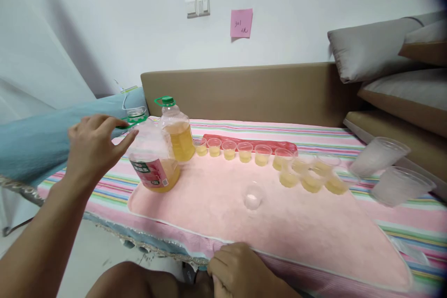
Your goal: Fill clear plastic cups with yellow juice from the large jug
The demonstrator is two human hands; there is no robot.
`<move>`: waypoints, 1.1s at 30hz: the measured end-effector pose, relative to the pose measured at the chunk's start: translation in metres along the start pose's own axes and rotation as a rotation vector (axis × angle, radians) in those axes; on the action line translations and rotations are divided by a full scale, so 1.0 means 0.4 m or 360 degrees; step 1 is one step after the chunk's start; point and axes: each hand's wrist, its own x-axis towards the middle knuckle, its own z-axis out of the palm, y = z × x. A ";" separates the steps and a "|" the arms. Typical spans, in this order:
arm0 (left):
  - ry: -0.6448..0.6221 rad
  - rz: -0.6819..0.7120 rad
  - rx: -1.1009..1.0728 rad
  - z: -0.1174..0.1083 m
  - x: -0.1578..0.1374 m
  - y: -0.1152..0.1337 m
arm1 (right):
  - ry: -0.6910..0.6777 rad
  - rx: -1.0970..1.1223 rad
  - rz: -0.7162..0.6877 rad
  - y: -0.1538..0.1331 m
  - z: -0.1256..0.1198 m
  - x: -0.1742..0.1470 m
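Note:
My left hand (94,142) is at the green handle (134,121) of a large clear jug (153,167), its index finger and thumb on either side of it. The jug stands upright and uncapped, with yellow liquid low inside and a pink and green label. My right hand (240,270) is curled at the front edge of the bed; whatever it may hold is hidden. Beyond it, an empty clear cup (252,196) stands on the pink mat (209,195). Several small cups (245,152) with yellow liquid form a row that bunches up at the right.
A second jug (178,135), green-capped and fuller, stands behind the first. A red plastic wrapper (258,143) lies behind the cups. Two stacks of clear cups (401,186) lie tilted at the right, near cushions (377,46). A brown headboard (244,95) runs along the back.

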 end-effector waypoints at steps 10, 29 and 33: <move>-0.0328 0.0137 -0.0188 0.014 0.055 -0.021 | -0.0132 -0.0048 0.0044 -0.001 -0.049 0.026; -0.0499 -0.0398 -0.0241 -0.095 0.134 0.015 | -0.0122 -0.0038 0.0154 0.028 -0.077 0.012; -0.0459 -0.0363 -0.0249 -0.115 0.140 0.026 | -0.0079 0.0086 0.0224 0.040 -0.067 0.009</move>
